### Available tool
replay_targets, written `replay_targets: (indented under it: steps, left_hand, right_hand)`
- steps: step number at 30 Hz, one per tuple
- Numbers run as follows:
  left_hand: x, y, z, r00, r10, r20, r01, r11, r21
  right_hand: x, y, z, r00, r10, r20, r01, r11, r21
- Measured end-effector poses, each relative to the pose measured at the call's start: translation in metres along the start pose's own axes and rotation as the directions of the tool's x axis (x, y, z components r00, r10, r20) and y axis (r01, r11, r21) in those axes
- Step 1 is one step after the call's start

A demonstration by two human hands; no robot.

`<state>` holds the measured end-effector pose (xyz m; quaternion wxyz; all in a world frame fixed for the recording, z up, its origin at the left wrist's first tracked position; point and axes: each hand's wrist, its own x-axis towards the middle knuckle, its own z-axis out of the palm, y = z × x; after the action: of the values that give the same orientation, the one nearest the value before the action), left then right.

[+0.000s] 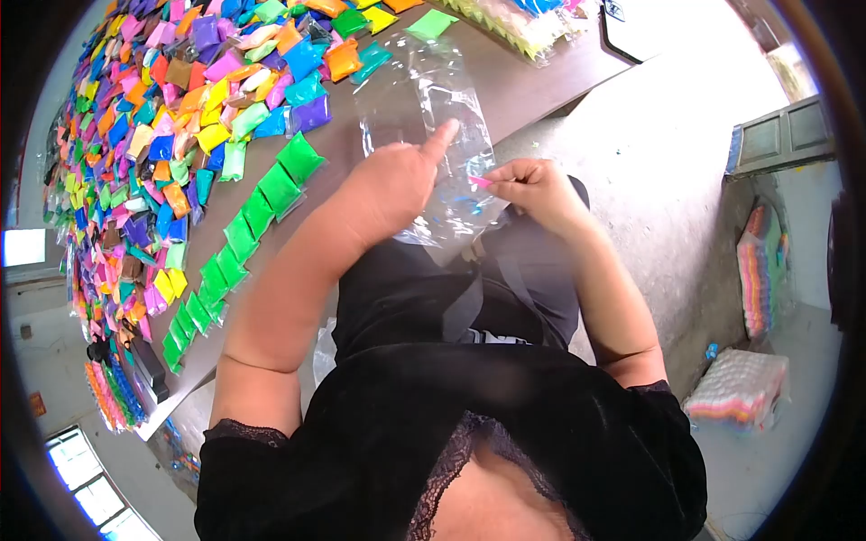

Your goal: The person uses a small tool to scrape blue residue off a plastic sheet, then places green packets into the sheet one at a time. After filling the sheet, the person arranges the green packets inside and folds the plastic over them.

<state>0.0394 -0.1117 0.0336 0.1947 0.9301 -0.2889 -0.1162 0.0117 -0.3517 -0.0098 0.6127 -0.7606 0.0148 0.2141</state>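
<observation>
A large clear plastic bag [424, 81] lies over the table edge and reaches down towards my lap. My left hand [397, 185] rests on it palm down, index finger stretched out across the film; its other fingers are mostly hidden underneath. At the bag's right side, my right hand [537, 191] pinches a small pink strip [480, 182] between thumb and finger. Small blue marks or bits show on the lower part of the bag. Left of my forearm, a row of flat green packets [260, 210] runs along the table, overlapping one another.
A big heap of small coloured packets [194, 99] covers the table's [356, 113] far left part. Clear-wrapped goods [519, 22] and a dark flat object [622, 32] stand at the far edge. Stacked pastel bundles [740, 388] sit on the floor at right.
</observation>
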Motion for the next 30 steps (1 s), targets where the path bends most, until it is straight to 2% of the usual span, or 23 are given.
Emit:
replay_targets:
  steps: [1,2,3,4,5,6,7,9,10,13,15,16,18,19,21,22,24,25,28,30]
  left_hand:
    - [-0.006,0.003,0.003,0.999,0.034,-0.009,-0.034,0.999,0.021]
    - [-0.013,0.008,0.004,0.999,0.041,0.006,-0.041,0.999,0.022]
    - [-0.017,0.009,0.003,0.999,0.037,0.005,-0.038,0.999,0.023]
    - [-0.021,0.010,0.003,0.996,0.086,-0.016,-0.087,0.992,-0.095]
    - [-0.022,0.011,0.004,0.990,0.133,-0.040,-0.138,0.968,-0.211]
    - [-0.022,0.005,0.002,0.982,0.111,-0.151,-0.135,0.978,-0.158]
    - [-0.019,-0.003,-0.003,0.983,0.119,-0.140,-0.141,0.977,-0.160]
    - [-0.009,-0.021,-0.014,0.956,0.134,-0.259,-0.157,0.985,-0.067]
    - [-0.005,-0.028,-0.015,0.956,0.165,-0.241,-0.171,0.985,-0.006]
    - [0.004,-0.046,-0.001,0.946,0.167,-0.278,-0.180,0.983,-0.023]
    - [0.011,-0.050,0.003,0.956,0.149,-0.254,-0.157,0.988,-0.011]
    - [0.012,-0.051,0.005,0.965,0.126,-0.232,-0.130,0.992,0.000]
    - [0.012,-0.052,0.007,0.962,0.108,-0.250,-0.110,0.994,0.008]
    - [0.013,-0.052,0.009,0.958,0.090,-0.273,-0.089,0.996,0.015]
    - [0.011,-0.047,0.015,0.935,0.053,-0.350,-0.057,0.998,0.001]
    - [0.009,-0.043,0.018,0.910,0.026,-0.413,-0.029,1.000,-0.001]
    - [0.006,-0.037,0.017,0.919,-0.008,-0.394,-0.030,0.995,-0.090]
    - [0.005,-0.034,0.016,0.925,-0.039,-0.377,-0.026,0.986,-0.168]
    - [0.000,-0.031,0.022,0.917,0.039,-0.398,-0.100,0.986,-0.133]
    - [-0.004,-0.032,0.025,0.914,0.088,-0.397,-0.138,0.985,-0.100]
  right_hand:
    - [0.002,-0.002,-0.006,1.000,-0.021,-0.012,0.020,0.995,-0.097]
    - [0.013,0.014,-0.016,0.990,-0.138,-0.008,0.134,0.976,-0.173]
    - [0.019,0.015,-0.025,0.988,-0.156,-0.005,0.148,0.949,-0.279]
    - [0.022,0.002,-0.030,0.967,-0.254,0.014,0.231,0.854,-0.465]
    - [0.024,-0.015,-0.038,0.938,-0.343,0.049,0.295,0.719,-0.629]
    - [0.030,-0.025,-0.044,0.906,-0.409,0.109,0.341,0.553,-0.760]
    - [0.039,-0.034,-0.049,0.871,-0.457,0.178,0.366,0.363,-0.857]
    - [0.046,-0.061,-0.048,0.817,-0.532,0.222,0.305,0.072,-0.949]
    - [0.049,-0.080,-0.044,0.777,-0.576,0.255,0.260,-0.076,-0.963]
    - [0.078,-0.112,-0.031,0.760,-0.599,0.252,0.247,-0.093,-0.965]
    - [0.098,-0.121,-0.027,0.692,-0.686,0.224,0.256,-0.057,-0.965]
    - [0.096,-0.119,-0.027,0.695,-0.683,0.223,0.256,-0.054,-0.965]
    - [0.088,-0.116,-0.024,0.501,-0.861,0.092,0.396,0.134,-0.909]
    - [0.080,-0.112,-0.018,0.505,-0.857,0.102,0.397,0.126,-0.909]
    - [0.059,-0.094,-0.003,0.463,-0.860,-0.213,0.546,0.466,-0.696]
    - [0.050,-0.080,0.002,0.472,-0.857,-0.207,0.540,0.467,-0.700]
    - [0.035,-0.047,0.012,0.682,-0.712,-0.169,0.438,0.583,-0.684]
    - [0.031,-0.032,0.019,0.703,-0.690,-0.171,0.461,0.625,-0.629]
    - [0.022,-0.011,0.038,0.713,-0.670,-0.208,0.423,0.647,-0.635]
    - [0.020,-0.006,0.046,0.684,-0.705,-0.188,0.361,0.552,-0.752]
